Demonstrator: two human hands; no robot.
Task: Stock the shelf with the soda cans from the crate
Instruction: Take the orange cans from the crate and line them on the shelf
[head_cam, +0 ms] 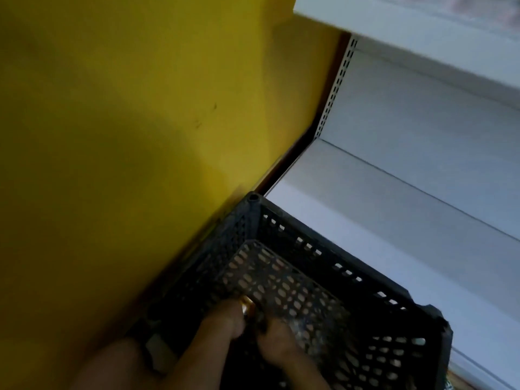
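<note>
A black perforated plastic crate (323,266) stands in the lower middle, against the front of the white shelf (408,209). Both my hands reach down into it. My left hand (216,327) comes in from the lower left with its fingers curled round a soda can (247,304), of which only a small gold glint shows. My right hand (277,347) is close beside it, lower in the crate. Its fingertips are dark and blurred, so I cannot tell what they hold. The crate floor that shows holds nothing else that I can make out.
A yellow wall (126,122) fills the left side, right up against the crate. An upper white shelf board (408,26) overhangs at the top right. A perforated upright (336,85) runs down the shelf's back corner.
</note>
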